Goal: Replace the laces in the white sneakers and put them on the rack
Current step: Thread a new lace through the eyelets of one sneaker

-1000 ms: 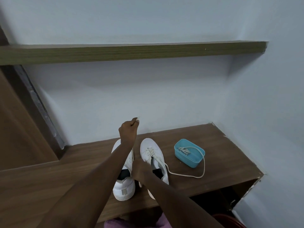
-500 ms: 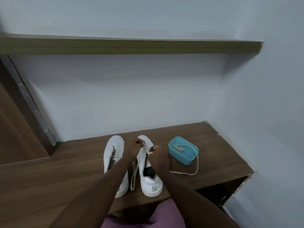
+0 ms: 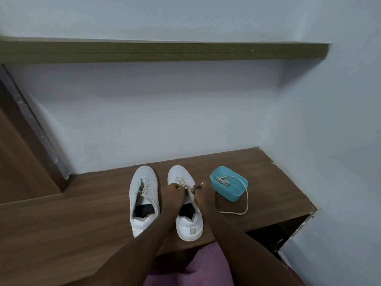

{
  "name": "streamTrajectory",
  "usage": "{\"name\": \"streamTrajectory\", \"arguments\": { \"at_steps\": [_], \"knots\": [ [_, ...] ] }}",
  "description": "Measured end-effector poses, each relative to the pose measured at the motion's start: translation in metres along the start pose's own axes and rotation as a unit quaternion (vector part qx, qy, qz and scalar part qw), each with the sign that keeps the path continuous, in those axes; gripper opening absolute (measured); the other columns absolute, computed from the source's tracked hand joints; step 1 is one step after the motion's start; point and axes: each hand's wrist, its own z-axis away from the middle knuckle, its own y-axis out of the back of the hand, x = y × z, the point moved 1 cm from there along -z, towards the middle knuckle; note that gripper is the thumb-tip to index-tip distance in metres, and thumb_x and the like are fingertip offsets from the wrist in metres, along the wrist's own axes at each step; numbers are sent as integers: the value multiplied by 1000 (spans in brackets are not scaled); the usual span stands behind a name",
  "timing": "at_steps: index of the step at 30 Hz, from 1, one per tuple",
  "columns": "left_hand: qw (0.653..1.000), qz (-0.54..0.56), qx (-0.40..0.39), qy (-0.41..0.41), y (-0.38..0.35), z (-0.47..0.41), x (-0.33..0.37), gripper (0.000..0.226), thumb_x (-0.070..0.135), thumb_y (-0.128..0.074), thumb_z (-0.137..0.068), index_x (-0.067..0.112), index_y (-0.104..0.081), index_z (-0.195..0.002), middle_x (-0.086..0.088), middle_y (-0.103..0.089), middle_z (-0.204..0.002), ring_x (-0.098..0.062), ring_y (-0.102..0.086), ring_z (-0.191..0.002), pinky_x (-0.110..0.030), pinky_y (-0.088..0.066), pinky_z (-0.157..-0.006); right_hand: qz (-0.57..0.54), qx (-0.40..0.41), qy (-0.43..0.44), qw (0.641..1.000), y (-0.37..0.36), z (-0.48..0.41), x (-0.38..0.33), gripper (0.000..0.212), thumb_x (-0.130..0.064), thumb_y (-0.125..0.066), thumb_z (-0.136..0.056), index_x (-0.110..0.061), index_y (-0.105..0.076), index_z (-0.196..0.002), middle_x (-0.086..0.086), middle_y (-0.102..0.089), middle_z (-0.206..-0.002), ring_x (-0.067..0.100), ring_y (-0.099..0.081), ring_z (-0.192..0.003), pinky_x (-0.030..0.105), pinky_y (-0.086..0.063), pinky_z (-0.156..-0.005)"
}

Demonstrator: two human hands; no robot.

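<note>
White sneakers stand side by side on the wooden tabletop (image 3: 82,219), toes toward the wall. The left sneaker (image 3: 143,200) has its upper eyelets unlaced and its tongue loose. The right sneaker (image 3: 186,221) sits just beside it, partly covered by both hands. The left hand (image 3: 172,193) has its fingers closed, pinching a lace end (image 3: 186,187) over the eyelets. The right hand (image 3: 203,194) has its fingers likewise closed on the lace at the other side of the same sneaker. A teal box (image 3: 228,186) stands near the right sneaker, to its right, holding a bundle of lace. One loose lace (image 3: 246,200) trails from the box over its rim and loops across the tabletop. A wooden shelf (image 3: 165,52) runs along the wall above.
</note>
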Motion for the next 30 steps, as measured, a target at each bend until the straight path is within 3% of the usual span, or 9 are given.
{"name": "streamTrajectory", "arguments": {
  "at_steps": [3, 7, 10, 14, 18, 21, 25, 27, 30],
  "knots": [
    [1000, -11, 5, -14, -5, 2, -1, 28, 7, -53, -86, 13, -56, -58, -11, -59, -66, -22, -54, -66, -44, -48, -73, -35, 0, -21, 999, -3, -2, 3, 16, -8, -62, -87, 0, -66, -100, 13, -68, -108, 25, -61, -105, 21, -38, -75],
    [1000, 9, -5, -10, -7, 6, 1, 22, 9, -52, -90, 0, -71, -83, -13, -69, -82, -18, -56, -74, -33, -44, -73, -34, 4, -24, 999, -4, -1, 4, 10, -10, -61, -88, -7, -66, -96, 11, -68, -108, 25, -61, -107, 21, -37, -74],
    [1000, 3, -6, -20, -9, 8, 0, 24, 12, -51, -93, 2, -71, -87, -8, -69, -81, -15, -54, -73, -25, -40, -69, -48, 7, -27, 998, -5, -3, 5, 15, -8, -60, -87, -2, -67, -99, 11, -69, -109, 26, -60, -108, 24, -41, -83],
    [999, -1, -28, -31, -13, 8, 0, 29, 9, -48, -93, 9, -59, -67, 5, -51, -58, -6, -45, -56, -13, -33, -51, -37, 2, -25, 999, -5, -4, 6, 19, -10, -58, -89, -4, -67, -105, 9, -68, -113, 23, -60, -109, 22, -41, -86],
    [998, -23, -31, -41, -13, 9, -2, 42, 9, -47, -94, 17, -42, -53, 5, -44, -53, -6, -39, -52, -12, -35, -50, -38, 1, -19, 999, -5, -5, 9, 22, -11, -59, -89, -5, -67, -109, 9, -67, -116, 23, -59, -111, 22, -40, -89],
    [997, -55, -32, -47, -13, 7, -1, 42, 11, -46, -95, 19, -40, -54, 5, -43, -55, -6, -39, -52, -16, -32, -50, -38, 4, -19, 999, -4, -6, 10, 22, -12, -60, -90, -6, -67, -110, 9, -67, -116, 23, -58, -112, 23, -40, -90],
    [989, -124, -53, -60, -11, 5, 1, 26, 17, -43, -97, 8, -61, -81, 0, -53, -72, -11, -47, -69, -16, -26, -61, -53, 0, -25, 998, -6, -7, 11, 21, -10, -59, -89, -6, -68, -108, 9, -67, -115, 23, -59, -110, 21, -41, -88],
    [979, -169, -77, -85, -8, 4, 4, 23, 17, -45, -96, 5, -64, -95, -6, -59, -84, -12, -50, -76, -16, -29, -66, -63, 0, -28, 998, -7, -8, 12, 19, -9, -59, -89, -6, -68, -105, 10, -68, -113, 23, -60, -109, 23, -41, -88],
    [960, -236, -92, -119, -5, 3, 7, 21, 18, -49, -94, 4, -63, -101, -9, -65, -96, -20, -60, -91, -18, -30, -70, -71, 2, -35, 997, -9, -9, 11, 19, -8, -58, -89, -6, -69, -104, 9, -68, -111, 23, -60, -108, 24, -42, -90]
  ]
}}
